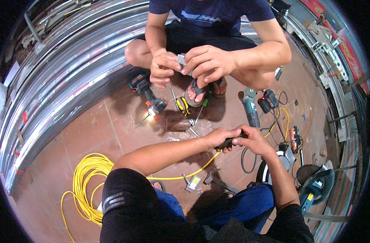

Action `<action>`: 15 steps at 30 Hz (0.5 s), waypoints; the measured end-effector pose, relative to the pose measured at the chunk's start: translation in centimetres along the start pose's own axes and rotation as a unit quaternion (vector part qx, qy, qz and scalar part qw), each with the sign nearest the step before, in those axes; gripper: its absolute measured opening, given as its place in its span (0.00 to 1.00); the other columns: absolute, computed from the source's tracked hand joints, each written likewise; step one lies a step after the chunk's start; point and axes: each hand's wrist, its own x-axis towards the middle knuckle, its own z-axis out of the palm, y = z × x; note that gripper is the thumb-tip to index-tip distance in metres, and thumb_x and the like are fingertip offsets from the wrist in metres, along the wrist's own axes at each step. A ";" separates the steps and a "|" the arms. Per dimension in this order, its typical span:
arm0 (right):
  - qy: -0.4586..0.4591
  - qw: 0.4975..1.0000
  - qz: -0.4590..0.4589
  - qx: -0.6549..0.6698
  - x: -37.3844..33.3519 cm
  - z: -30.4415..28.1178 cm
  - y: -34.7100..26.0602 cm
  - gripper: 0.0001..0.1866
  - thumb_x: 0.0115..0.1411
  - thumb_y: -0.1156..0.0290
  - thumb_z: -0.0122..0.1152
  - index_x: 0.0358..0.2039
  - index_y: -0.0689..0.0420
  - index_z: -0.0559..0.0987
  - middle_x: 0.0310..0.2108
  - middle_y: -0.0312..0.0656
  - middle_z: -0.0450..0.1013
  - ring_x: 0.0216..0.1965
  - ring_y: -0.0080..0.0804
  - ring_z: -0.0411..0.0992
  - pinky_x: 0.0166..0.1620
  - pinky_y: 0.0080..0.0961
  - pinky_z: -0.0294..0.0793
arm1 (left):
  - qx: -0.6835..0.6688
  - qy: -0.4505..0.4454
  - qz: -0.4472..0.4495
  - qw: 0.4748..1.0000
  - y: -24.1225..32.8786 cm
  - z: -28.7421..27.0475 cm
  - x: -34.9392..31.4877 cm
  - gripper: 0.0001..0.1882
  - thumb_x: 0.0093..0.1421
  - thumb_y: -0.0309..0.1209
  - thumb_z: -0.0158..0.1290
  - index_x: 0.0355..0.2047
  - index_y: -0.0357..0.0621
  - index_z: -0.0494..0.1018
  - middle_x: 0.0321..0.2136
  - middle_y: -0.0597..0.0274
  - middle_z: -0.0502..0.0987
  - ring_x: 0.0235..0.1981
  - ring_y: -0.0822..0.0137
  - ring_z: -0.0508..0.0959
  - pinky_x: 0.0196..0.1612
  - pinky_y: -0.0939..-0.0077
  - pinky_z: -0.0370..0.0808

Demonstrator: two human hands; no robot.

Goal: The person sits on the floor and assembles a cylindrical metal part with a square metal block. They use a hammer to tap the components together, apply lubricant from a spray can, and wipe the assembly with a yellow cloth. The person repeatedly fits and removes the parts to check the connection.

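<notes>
In front of my knees, both my hands close around a small dark oblong piece whose kind I cannot make out. My left hand (219,138) grips one end of the dark oblong piece (226,143). My right hand (253,141) has thumb and fingers pressed on its other end, hiding much of it. Across from me a person squats and handles a small grey metal piece (181,60) with both hands. Between us on the floor lie yellow-and-black pliers (183,106) and a cordless drill (152,101) with its light on.
Long metal profiles (83,60) are stacked at the left. Coiled yellow cable (85,186) lies beside my left leg. An angle grinder (251,107) and a battery pack (268,101) sit to the right. A hammer (211,177) lies near my feet, a power saw (316,188) at my right.
</notes>
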 end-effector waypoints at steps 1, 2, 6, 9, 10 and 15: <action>0.009 1.000 0.016 0.020 -0.1 -0.1 0.1 0.20 0.59 0.61 0.72 0.45 0.60 0.78 0.32 0.38 0.77 0.32 0.23 0.73 0.37 0.25 0.73 | 0.021 -0.001 -0.049 0.999 0.1 -0.4 0.0 0.30 0.65 0.61 0.51 0.32 0.43 0.79 0.20 0.63 0.78 0.15 0.75 0.75 0.15 0.83 0.66; 0.020 0.999 0.034 0.032 -0.2 -0.2 0.3 0.20 0.60 0.60 0.71 0.45 0.59 0.78 0.31 0.37 0.76 0.31 0.22 0.72 0.36 0.24 0.73 | 0.012 -0.010 -0.042 0.999 0.1 -0.6 0.0 0.30 0.66 0.61 0.50 0.33 0.43 0.79 0.20 0.64 0.78 0.15 0.76 0.74 0.15 0.84 0.65; 0.071 0.990 -0.006 0.124 -0.1 -0.6 0.5 0.17 0.63 0.61 0.67 0.45 0.60 0.78 0.31 0.35 0.74 0.31 0.21 0.72 0.35 0.22 0.72 | -0.018 -0.019 -0.014 1.000 0.6 -1.8 0.0 0.23 0.68 0.54 0.52 0.39 0.46 0.78 0.22 0.67 0.78 0.15 0.79 0.73 0.15 0.86 0.64; 0.125 0.979 -0.013 0.162 0.3 -0.7 0.5 0.14 0.63 0.65 0.66 0.44 0.60 0.77 0.30 0.34 0.74 0.29 0.20 0.72 0.33 0.21 0.71 | -0.018 -0.009 0.009 1.000 1.5 -2.5 0.0 0.18 0.67 0.46 0.56 0.48 0.47 0.77 0.26 0.69 0.79 0.19 0.80 0.75 0.18 0.86 0.68; 0.145 0.974 -0.012 0.172 0.5 -0.7 0.5 0.14 0.63 0.66 0.66 0.44 0.60 0.77 0.30 0.34 0.73 0.29 0.20 0.72 0.32 0.21 0.71 | -0.002 -0.010 0.053 0.999 1.8 -2.5 -0.1 0.19 0.66 0.45 0.57 0.50 0.47 0.77 0.26 0.69 0.79 0.20 0.80 0.76 0.19 0.87 0.69; 0.192 0.954 0.002 0.230 0.7 -0.9 0.2 0.12 0.62 0.69 0.66 0.43 0.59 0.77 0.28 0.33 0.72 0.26 0.19 0.70 0.31 0.20 0.70 | 0.081 0.046 0.131 0.987 3.3 -2.2 -0.3 0.23 0.62 0.35 0.62 0.56 0.44 0.76 0.31 0.67 0.81 0.25 0.79 0.77 0.26 0.83 0.73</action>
